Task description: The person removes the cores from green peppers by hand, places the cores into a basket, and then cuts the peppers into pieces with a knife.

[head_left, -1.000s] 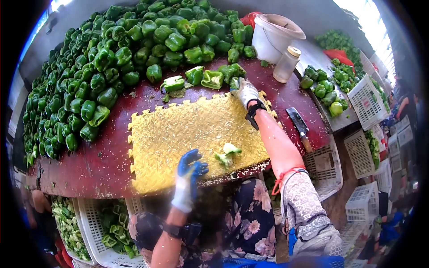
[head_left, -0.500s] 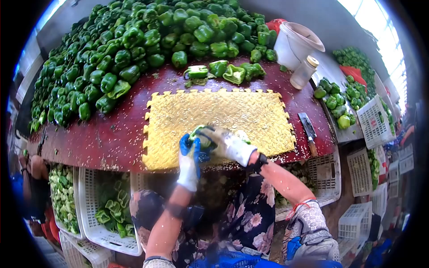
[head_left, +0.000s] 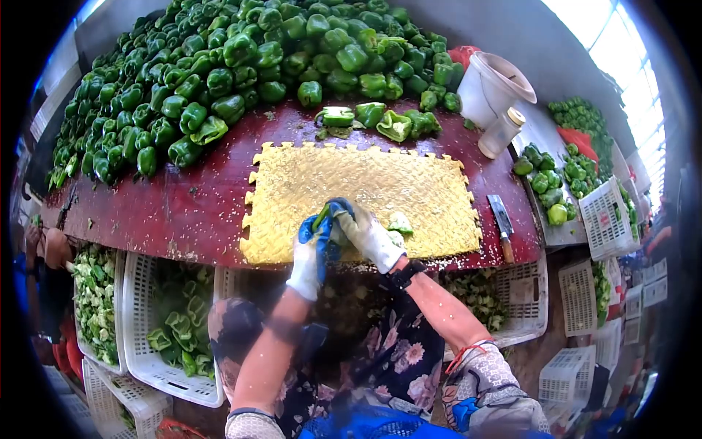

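We see both gloved hands meeting at the near edge of the yellow mat point(head_left: 380, 179), which lies on the dark red table point(head_left: 146, 212). The left hand point(head_left: 311, 252), in a blue-and-white glove, has its fingers curled shut around a green pepper point(head_left: 321, 216), and the right hand point(head_left: 369, 234), in a white glove, closes over the same pepper from the other side. Only a sliver of green shows between the gloves, so we cannot tell whether the pepper is whole or cut. A pale green scrap point(head_left: 400, 223) lies on the mat just beside the right hand. A knife point(head_left: 502, 219) rests on the table to the right of the mat, well apart from both hands. Beyond the mat's far edge lie a few opened peppers point(head_left: 373, 117), and behind them rises a big heap of peppers point(head_left: 241, 66). A white bucket point(head_left: 493, 84) and a plastic bottle point(head_left: 501, 133) stand at the far right. Below the table's near edge, a white crate point(head_left: 135, 322) holds cut pepper pieces.
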{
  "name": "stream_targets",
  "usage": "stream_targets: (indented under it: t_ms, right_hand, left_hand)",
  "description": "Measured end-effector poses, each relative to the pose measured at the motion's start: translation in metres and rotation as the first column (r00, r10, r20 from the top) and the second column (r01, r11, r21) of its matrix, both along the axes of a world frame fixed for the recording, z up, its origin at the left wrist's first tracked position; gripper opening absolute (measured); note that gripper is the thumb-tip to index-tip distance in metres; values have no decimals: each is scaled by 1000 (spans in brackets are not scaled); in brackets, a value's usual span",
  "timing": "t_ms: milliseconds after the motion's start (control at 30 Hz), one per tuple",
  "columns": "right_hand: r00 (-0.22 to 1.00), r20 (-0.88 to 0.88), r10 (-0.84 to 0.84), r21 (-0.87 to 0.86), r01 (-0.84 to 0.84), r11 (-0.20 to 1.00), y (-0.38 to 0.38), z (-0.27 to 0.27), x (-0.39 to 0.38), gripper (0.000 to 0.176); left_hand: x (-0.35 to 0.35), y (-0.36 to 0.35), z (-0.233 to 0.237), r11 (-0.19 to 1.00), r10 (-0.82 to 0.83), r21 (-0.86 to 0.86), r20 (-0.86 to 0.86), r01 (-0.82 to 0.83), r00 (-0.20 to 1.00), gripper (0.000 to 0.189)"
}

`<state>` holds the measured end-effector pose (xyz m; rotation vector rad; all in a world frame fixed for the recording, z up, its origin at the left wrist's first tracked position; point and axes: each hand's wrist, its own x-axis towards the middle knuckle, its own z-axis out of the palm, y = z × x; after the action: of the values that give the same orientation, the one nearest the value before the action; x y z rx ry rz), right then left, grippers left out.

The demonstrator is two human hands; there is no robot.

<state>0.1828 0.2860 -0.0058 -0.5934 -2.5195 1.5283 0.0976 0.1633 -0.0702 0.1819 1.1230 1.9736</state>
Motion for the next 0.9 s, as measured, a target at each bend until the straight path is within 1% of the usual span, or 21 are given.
stream_targets:
  t_ms: [33, 67, 100, 133, 200, 267, 333, 400, 433, 500, 533, 567, 600, 633, 667, 700, 733, 767, 800, 867, 900]
  right_hand:
    - [998, -39, -45, 147, 51, 988, -7, -2, 0, 51]
    - [993, -85, -85, 287, 106, 952, -14, -4, -1, 51]
    - [978, -201, -49, 315, 112, 942, -18, -5, -1, 48]
    - [979, -200, -49, 312, 111, 944, -21, -3, -1, 48]
    - [956, -289, 60, 456, 82, 886, -23, 4, -3, 44]
    - [951, -294, 92, 518, 77, 852, -26, 5, -2, 43]
    - [958, -229, 174, 601, -1, 799, -28, 6, -3, 43]
    - [957, -216, 192, 607, -23, 794, -25, 5, -1, 48]
    - [972, -144, 186, 564, -74, 823, -20, -1, 0, 50]
    - [985, 77, 156, 457, -174, 873, -11, 2, -1, 56]
    - [985, 77, 154, 459, -172, 872, -8, 7, -3, 56]
    - [987, 109, 118, 443, -155, 883, -5, 11, -5, 55]
    - [987, 140, 80, 427, -134, 894, -3, 15, -5, 53]
    - [984, 178, -15, 196, -21, 980, -4, 30, -6, 47]
    - [984, 176, -20, 195, -15, 981, 0, 19, -6, 47]
    - [985, 79, -156, 224, 135, 965, 8, 1, -8, 42]
    - [958, -22, -287, 238, 284, 929, 14, -9, -9, 37]
    - [935, 61, -350, 125, 341, 932, 10, 23, -8, 33]
    - [899, -35, -436, 14, 437, 900, 17, 21, -11, 29]
    - [770, -458, -444, 252, 592, 766, 34, 14, -13, 26]
    - [892, -210, -401, 430, 453, 781, 45, 13, -15, 25]
  left_hand:
    - [3, 4, -1, 995, 76, -61, -94, -82, 993, 23]
    - [3, 5, -2, 994, 80, -64, -92, -86, 993, 23]
    - [1, 5, -3, 994, 106, -10, -45, -107, 993, 23]
    - [1, 4, 0, 991, 128, 44, 3, -128, 992, 24]
    - [1, -1, 7, 995, 96, 20, 29, -97, 995, 23]
    - [-2, -1, -2, 997, 59, 44, 173, -68, 983, 23]
    - [-4, 3, -22, 995, 68, 61, 154, -78, 986, 26]
    - [-7, 6, -30, 970, 136, 202, 0, -133, 991, 28]
    - [-3, 2, -12, 954, 151, 261, -4, -145, 988, 30]
    - [0, -3, 2, 977, 140, 172, -60, -128, 988, 33]
    - [2, -3, 8, 990, 127, 84, -114, -117, 985, 37]
    - [5, -3, 14, 994, 91, 62, -98, -85, 991, 61]
    - [8, -5, 19, 995, 85, 62, -98, -79, 992, 61]
    - [11, -7, 21, 994, 79, 88, -139, -67, 987, 66]
    - [12, -9, 22, 992, 73, 113, -180, -53, 981, 72]
    - [8, -8, 17, 996, 33, 93, -199, -15, 980, 81]
    - [7, -8, 23, 996, 29, 94, -202, -10, 979, 81]
    - [7, -10, 33, 988, 25, 151, -198, 5, 980, 82]
    - [8, -12, 38, 979, 19, 203, -190, 20, 982, 82]
    - [4, -10, 30, 990, 17, 140, -184, 9, 983, 85]
    - [6, -7, 25, 990, 67, -71, -505, -119, 861, 85]
